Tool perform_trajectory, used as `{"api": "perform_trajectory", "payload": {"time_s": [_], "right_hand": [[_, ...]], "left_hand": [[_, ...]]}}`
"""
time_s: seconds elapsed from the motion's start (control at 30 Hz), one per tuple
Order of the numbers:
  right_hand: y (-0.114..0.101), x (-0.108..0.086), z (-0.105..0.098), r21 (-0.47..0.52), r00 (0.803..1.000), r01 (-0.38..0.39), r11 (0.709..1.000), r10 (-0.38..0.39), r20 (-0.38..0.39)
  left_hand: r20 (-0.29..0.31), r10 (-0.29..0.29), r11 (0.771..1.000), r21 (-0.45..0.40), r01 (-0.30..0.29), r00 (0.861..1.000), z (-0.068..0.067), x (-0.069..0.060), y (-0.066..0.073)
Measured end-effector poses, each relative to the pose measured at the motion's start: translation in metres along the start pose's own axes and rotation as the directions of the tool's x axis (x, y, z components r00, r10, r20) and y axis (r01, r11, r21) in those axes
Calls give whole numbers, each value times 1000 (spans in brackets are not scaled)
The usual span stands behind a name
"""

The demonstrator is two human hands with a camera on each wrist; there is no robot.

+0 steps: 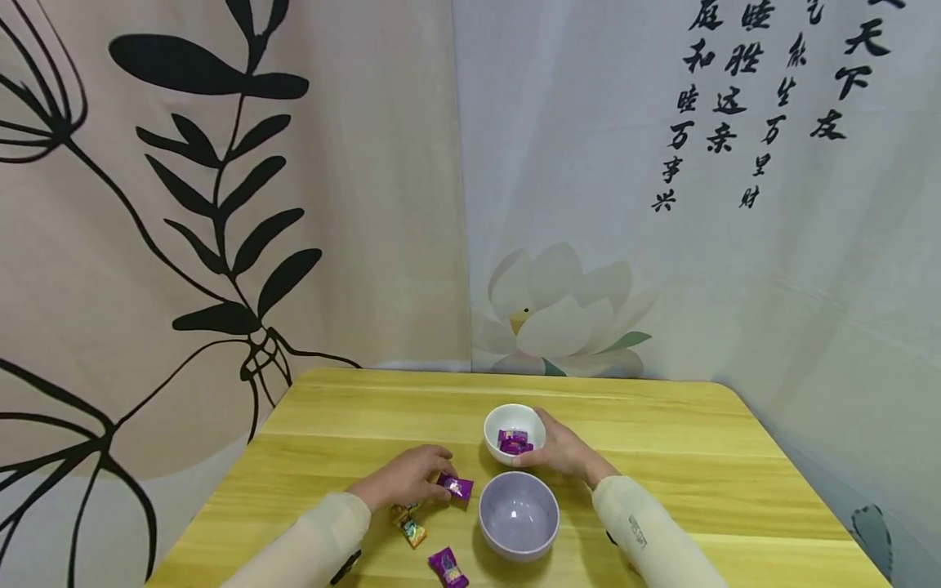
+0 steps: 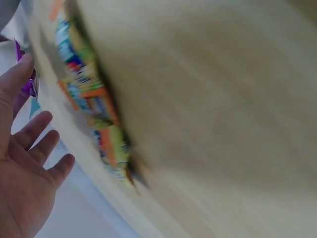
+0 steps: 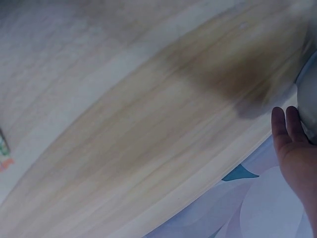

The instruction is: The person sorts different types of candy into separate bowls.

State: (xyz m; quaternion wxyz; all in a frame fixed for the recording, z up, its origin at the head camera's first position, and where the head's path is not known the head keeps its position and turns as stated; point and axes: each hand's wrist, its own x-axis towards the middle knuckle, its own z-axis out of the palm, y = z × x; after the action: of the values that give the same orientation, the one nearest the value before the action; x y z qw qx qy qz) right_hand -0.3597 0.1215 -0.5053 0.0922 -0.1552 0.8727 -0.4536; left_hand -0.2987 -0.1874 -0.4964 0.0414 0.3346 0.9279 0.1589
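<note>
In the head view my left hand [image 1: 413,477] pinches a purple-wrapped candy [image 1: 456,487] between thumb and fingers, left of the bowls. The left wrist view shows the same hand [image 2: 27,163] with the purple candy [image 2: 32,84] at its thumb and the other fingers spread. My right hand [image 1: 564,451] grips the right side of a small white bowl [image 1: 494,427] holding several purple candies [image 1: 515,442]. In the right wrist view, the right hand [image 3: 296,158] has its fingers against the white bowl [image 3: 308,99] at the edge.
A lavender bowl [image 1: 519,516] stands just in front of the white one. Another purple candy [image 1: 448,567] lies near the front. Yellow-green candies [image 1: 412,529] lie beside the left hand, and appear as a row [image 2: 94,99] in the left wrist view. A printed curtain hangs behind the wooden table [image 1: 662,457].
</note>
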Motion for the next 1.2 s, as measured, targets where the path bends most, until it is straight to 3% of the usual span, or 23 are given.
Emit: {"api": "perform_trajectory", "payload": {"time_s": [0.3,0.53,0.87,1.2], "right_hand": [[-3,-1,0,3,1000,-4,1000,4,2],[-5,0,0,13,1000,28,1000,-28,9],[-4,-2,-3,6,1000,22,1000,-22,21],[-5,-2,-3,67,995,87,994,-90,43]], "left_hand": [[-103,-87,991,-112,75,991,-19,24,7],[-186,-127,977,-191,90,974,-29,49,16],[-219,-199,968,-194,157,955,-42,87,33],[-229,-237,968,-140,209,944,-39,112,45]]}}
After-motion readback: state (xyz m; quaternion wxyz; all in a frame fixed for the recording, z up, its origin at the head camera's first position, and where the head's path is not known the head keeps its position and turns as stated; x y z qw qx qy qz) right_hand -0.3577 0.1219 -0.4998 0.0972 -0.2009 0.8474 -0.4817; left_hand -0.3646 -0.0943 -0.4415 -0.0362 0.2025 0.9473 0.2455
